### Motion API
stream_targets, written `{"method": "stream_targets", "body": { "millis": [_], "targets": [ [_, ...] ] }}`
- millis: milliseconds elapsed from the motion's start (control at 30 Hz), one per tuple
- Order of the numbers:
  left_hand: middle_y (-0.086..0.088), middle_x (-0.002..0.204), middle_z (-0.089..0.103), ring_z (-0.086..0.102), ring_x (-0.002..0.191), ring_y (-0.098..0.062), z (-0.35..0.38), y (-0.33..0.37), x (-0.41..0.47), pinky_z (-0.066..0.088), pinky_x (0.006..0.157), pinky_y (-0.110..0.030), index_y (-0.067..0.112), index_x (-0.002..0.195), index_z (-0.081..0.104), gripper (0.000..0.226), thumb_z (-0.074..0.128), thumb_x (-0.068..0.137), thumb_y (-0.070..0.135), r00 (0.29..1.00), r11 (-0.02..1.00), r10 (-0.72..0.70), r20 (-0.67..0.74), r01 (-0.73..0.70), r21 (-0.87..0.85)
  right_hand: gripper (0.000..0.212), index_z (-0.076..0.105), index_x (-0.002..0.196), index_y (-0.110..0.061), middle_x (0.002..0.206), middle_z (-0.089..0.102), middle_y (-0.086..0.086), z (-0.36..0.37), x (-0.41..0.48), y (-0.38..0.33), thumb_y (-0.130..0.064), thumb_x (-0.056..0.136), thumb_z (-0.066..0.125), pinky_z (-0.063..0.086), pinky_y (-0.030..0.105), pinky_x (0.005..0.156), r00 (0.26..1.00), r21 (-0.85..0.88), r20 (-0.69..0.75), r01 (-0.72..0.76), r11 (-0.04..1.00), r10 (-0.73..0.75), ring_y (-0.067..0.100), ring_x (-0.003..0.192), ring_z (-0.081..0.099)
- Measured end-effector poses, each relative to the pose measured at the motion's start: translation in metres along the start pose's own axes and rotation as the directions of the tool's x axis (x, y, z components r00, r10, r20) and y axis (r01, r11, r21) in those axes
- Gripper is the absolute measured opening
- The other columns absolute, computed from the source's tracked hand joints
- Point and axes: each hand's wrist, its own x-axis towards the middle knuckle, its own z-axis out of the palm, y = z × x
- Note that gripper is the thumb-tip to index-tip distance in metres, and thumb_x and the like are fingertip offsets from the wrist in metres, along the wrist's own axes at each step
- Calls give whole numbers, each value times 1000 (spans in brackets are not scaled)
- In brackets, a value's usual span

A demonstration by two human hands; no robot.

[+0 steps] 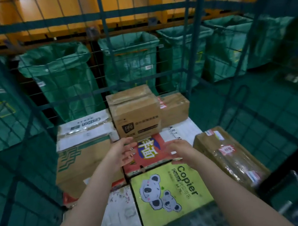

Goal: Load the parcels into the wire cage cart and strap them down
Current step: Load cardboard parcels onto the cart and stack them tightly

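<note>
left hand (pixel 124 153): fingers (pixel 130 148) spread, holding nothing, over red box (pixel 148 153) | right hand (pixel 179 149): likewise spread and empty, over the same box | brown box (pixel 135 115) stacked just beyond | copier box (pixel 168 193) nearest, taped box (pixel 228 153) at right, all inside cage (pixel 107 41) | sacks (pixel 64 77) behind the mesh

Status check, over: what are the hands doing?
Left hand and right hand open, no grip on anything. Hovering over red box; parcels packed in wire cage. Nothing in the way.
</note>
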Motion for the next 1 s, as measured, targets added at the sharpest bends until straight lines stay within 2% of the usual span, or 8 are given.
{"method": "stream_targets", "body": {
  "millis": [133, 233, 433, 567, 633, 767, 933, 1000],
  "targets": [
    [-5, 118, 59, 57, 105, -23, 47, -28, -38, 42, 84, -33, 13, 111, 56, 21, 39, 100, 17, 998, 996, -30, 46, 25, 89, 19, 61, 110, -15, 110, 64, 6, -35, -49, 47, -11, 93, 55, 53, 28, 64, 998, 88, -66, -1, 996, 6, 19, 85, 62],
    [-2, 107, 63, 59, 92, -19, 87, -52, -60, 43, 78, -32, 18, 98, 59, 16, 44, 97, 18, 992, 987, -31, 122, 11, 162, 23, 59, 116, -14, 103, 67, 2, -64, -84, 84, -11, 94, 52, 56, 29, 66, 988, 144, -148, -14, 989, 36, 15, 80, 64],
    [5, 89, 65, 59, 80, -14, 169, -97, -99, 44, 72, -30, 21, 97, 58, 16, 42, 98, 19, 954, 959, -87, 288, 1, 284, 20, 57, 114, -13, 102, 62, 5, -116, -149, 146, -16, 97, 47, 50, 30, 72, 941, 373, -293, -52, 926, 171, 21, 89, 60],
    [4, 85, 66, 60, 77, -14, 217, -115, -120, 44, 67, -28, 21, 93, 59, 18, 43, 97, 15, 917, 933, -117, 382, -30, 358, 34, 54, 128, -7, 84, 60, 4, -147, -178, 179, -17, 96, 47, 39, 22, 58, 882, 498, -395, -31, 867, 258, 16, 61, 54],
    [3, 85, 64, 59, 76, -14, 241, -125, -129, 44, 69, -29, 21, 90, 59, 17, 44, 96, 15, 897, 911, -134, 422, -56, 408, 31, 56, 124, -5, 85, 61, 5, -163, -194, 196, -17, 96, 47, 40, 24, 59, 847, 544, -444, -5, 839, 293, 15, 61, 53],
    [6, 73, 63, 55, 70, -11, 288, -148, -142, 41, 67, -26, 22, 83, 55, 17, 44, 95, 16, 825, 855, -205, 527, -111, 506, 12, 56, 100, -13, 92, 61, 4, -184, -227, 227, -17, 97, 45, 43, 27, 66, 792, 633, -489, 32, 773, 367, 15, 67, 54],
    [15, 50, 64, 54, 69, -8, 347, -179, -160, 38, 66, -23, 24, 82, 54, 22, 38, 95, 18, 705, 748, -333, 627, -207, 631, 11, 55, 104, -15, 91, 62, 3, -205, -267, 272, -17, 96, 46, 46, 32, 76, 675, 724, -571, 146, 674, 467, 23, 86, 59],
    [15, 50, 64, 55, 70, -9, 368, -191, -174, 36, 65, -23, 23, 82, 54, 21, 39, 95, 17, 626, 701, -399, 670, -264, 663, 9, 55, 100, -16, 92, 63, 4, -209, -286, 289, -18, 96, 47, 45, 30, 73, 607, 763, -588, 198, 615, 534, 20, 79, 59]
  ]
}}
